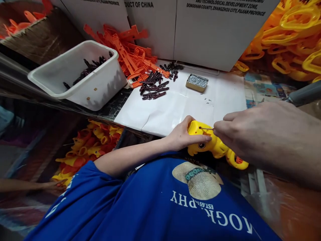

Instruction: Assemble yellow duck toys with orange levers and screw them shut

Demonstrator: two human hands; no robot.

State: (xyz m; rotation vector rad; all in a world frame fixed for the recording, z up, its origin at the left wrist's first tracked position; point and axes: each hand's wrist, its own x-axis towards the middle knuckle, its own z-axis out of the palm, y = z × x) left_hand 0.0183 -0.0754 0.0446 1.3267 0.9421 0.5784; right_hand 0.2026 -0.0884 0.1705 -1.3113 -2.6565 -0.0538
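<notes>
My left hand is wrapped around a yellow plastic toy with a printed eye, holding it at the table's front edge. From the closed fingers of my right hand a thin metal screwdriver shaft points left, its tip at a round hole in the toy. My fist hides the rest of the screwdriver. Beyond the toy, a small tin of tiny metal screws stands on the white sheet. A few loose screws lie just in front of it.
Dark slender parts lie beside orange plastic pieces. A white tub holds more dark parts. Yellow frames pile up at right. A grey tube passes behind my right hand. Another person's hand touches yellow toys below left.
</notes>
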